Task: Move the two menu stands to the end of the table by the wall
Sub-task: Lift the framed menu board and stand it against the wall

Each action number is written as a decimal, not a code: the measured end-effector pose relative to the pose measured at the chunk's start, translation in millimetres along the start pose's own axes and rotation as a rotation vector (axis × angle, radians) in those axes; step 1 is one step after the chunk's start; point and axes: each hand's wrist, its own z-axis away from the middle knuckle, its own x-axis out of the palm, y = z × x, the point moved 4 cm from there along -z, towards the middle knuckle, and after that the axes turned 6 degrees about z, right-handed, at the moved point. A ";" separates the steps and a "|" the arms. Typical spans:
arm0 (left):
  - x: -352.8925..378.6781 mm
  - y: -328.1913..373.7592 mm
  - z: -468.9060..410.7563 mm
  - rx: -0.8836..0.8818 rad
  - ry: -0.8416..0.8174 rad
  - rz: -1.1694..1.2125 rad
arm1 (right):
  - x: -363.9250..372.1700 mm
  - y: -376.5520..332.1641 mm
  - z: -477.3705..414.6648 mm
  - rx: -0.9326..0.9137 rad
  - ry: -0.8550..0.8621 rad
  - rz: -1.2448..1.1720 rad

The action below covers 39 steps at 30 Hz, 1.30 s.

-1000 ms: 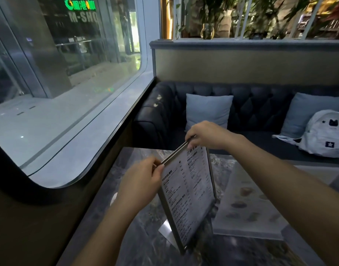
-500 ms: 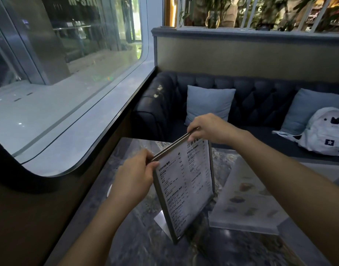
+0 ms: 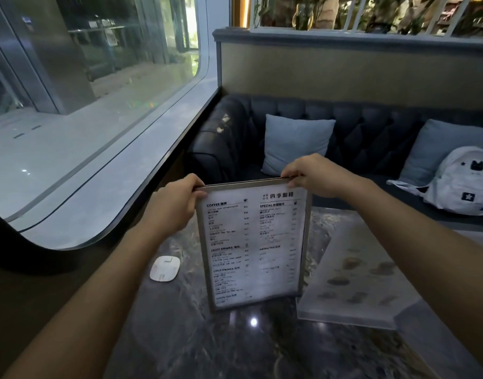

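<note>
A framed menu stand [image 3: 252,246] with a white printed drinks list stands upright on the dark marble table [image 3: 180,337], its face turned towards me. My left hand [image 3: 172,206] grips its top left corner and my right hand [image 3: 314,175] grips its top right corner. To its right a second, clear acrylic menu stand [image 3: 355,277] with pictures of food leans back on the table, touched by neither hand.
A small white rounded pad [image 3: 164,268] lies on the table left of the framed stand. A window wall [image 3: 98,170] runs along the left. Behind the table is a dark tufted sofa [image 3: 371,132] with two blue cushions and a white backpack [image 3: 464,180].
Both hands have turned the framed menu stand from edge-on and slanted to facing me squarely, and it sits a little farther left on the table. The acrylic stand has not moved.
</note>
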 end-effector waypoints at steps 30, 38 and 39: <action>39.6 -55.7 -32.6 -0.027 -0.092 0.416 | -6.0 5.3 16.2 0.093 -0.079 0.045; 65.4 -69.4 1.3 -0.168 -0.047 0.581 | -14.5 -15.8 37.9 0.197 0.294 0.044; 67.8 -69.8 4.1 -0.171 -0.052 0.580 | -12.3 -18.6 41.0 0.206 0.293 0.052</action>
